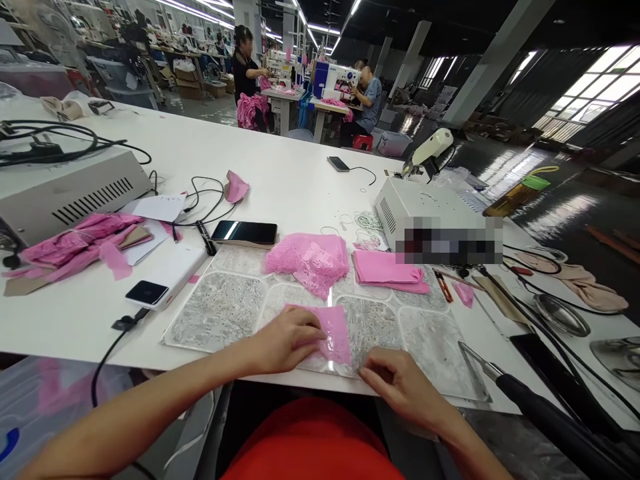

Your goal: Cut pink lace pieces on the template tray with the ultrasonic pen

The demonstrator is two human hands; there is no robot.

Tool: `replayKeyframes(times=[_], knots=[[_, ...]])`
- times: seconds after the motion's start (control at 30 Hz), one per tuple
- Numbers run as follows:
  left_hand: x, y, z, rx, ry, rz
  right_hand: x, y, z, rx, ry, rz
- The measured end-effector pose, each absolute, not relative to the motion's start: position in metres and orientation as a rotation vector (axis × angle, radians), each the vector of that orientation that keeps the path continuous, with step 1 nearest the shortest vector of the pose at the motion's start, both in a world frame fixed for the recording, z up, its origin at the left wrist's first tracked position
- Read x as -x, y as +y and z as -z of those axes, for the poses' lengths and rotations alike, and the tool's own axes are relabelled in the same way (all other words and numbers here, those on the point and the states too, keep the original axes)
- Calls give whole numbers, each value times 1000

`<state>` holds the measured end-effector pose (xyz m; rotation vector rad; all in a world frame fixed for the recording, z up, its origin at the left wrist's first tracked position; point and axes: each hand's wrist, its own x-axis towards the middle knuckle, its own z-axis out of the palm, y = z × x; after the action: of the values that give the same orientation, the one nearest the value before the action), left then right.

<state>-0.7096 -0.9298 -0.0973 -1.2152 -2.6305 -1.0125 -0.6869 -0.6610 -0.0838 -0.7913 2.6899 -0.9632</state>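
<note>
My left hand [286, 339] lies with curled fingers on a small piece of pink lace [334, 333], pressing it onto a grey speckled mat [220, 313] at the near table edge. My right hand [395, 381] rests just right of the lace, fingers pinched together near its lower corner; what they hold is too small to see. Behind the lace sit a heap of pink lace pieces [310, 261] and a folded stack of plain pink fabric [387, 272].
A black phone [244, 232] and a white box [163, 275] lie left of the mat, pink strips [75, 245] beside a grey machine [65, 193]. A white machine [425, 213], cables and a black-handled tool [540, 410] stand at the right. Two people work at sewing tables behind.
</note>
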Motion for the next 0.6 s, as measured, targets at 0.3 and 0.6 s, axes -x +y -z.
replayKeyframes(times=[0.3, 0.6], knots=[[714, -993, 105, 1178, -2863, 352, 698, -690, 102, 985, 2949, 756], [738, -1020, 93, 1106, -2820, 399, 744, -701, 91, 1091, 2945, 895]])
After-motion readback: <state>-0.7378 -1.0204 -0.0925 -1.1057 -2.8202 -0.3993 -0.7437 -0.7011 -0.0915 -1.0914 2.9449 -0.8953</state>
